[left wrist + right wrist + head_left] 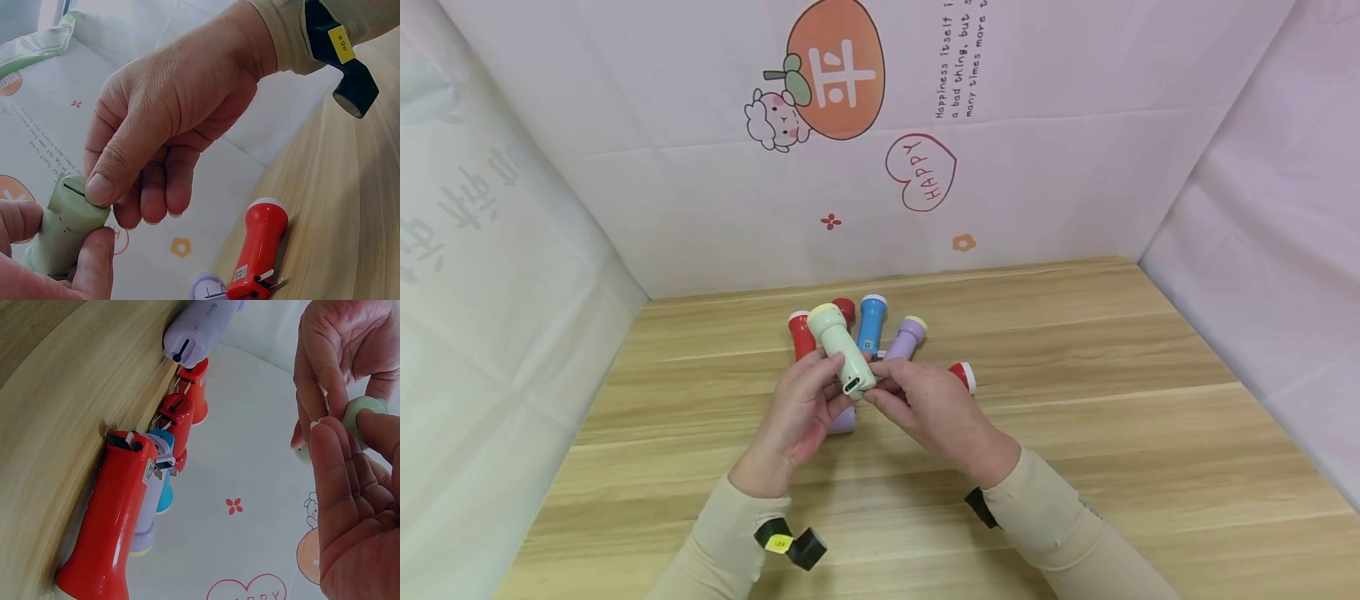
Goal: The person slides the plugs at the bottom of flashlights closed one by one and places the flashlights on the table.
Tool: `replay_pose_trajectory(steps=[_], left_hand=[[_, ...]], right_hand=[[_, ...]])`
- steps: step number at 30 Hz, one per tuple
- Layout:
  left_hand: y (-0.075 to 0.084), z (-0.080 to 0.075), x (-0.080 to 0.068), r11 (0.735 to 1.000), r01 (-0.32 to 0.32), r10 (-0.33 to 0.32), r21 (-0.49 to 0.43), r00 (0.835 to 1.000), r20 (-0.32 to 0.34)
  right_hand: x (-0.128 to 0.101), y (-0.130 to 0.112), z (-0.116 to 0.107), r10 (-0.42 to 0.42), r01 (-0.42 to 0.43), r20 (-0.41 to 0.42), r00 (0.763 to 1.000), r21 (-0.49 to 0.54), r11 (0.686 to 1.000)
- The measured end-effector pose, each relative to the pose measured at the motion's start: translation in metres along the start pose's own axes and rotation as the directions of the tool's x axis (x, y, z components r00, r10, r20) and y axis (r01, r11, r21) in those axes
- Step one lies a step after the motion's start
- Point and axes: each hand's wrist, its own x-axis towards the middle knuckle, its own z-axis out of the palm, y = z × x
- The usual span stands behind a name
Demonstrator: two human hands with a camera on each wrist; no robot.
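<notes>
A light green flashlight with a pale yellow head is held up over the table, tilted, its tail end toward me. My left hand grips its body; in the left wrist view the fingers wrap the green flashlight near its tail, where a dark slot shows. My right hand pinches that tail end with thumb and index finger, and the thumb tip lies on the end face beside the slot. In the right wrist view, fingers hide most of the green flashlight.
Around the hands on the wooden table lie a blue flashlight, purple flashlights and red flashlights. One red flashlight has metal prongs sticking out of its tail. A printed white cloth stands behind the table.
</notes>
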Motion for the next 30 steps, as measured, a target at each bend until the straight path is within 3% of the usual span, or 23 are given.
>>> replay_pose_trajectory(steps=[30], left_hand=[[-0.0009, -0.0011, 0.0023, 0.993, -0.033, 0.040, 0.113, 0.998, -0.057]], right_hand=[[0.0004, -0.0021, 0.0008, -0.016, 0.013, -0.010, 1.000, -0.191, 0.982]])
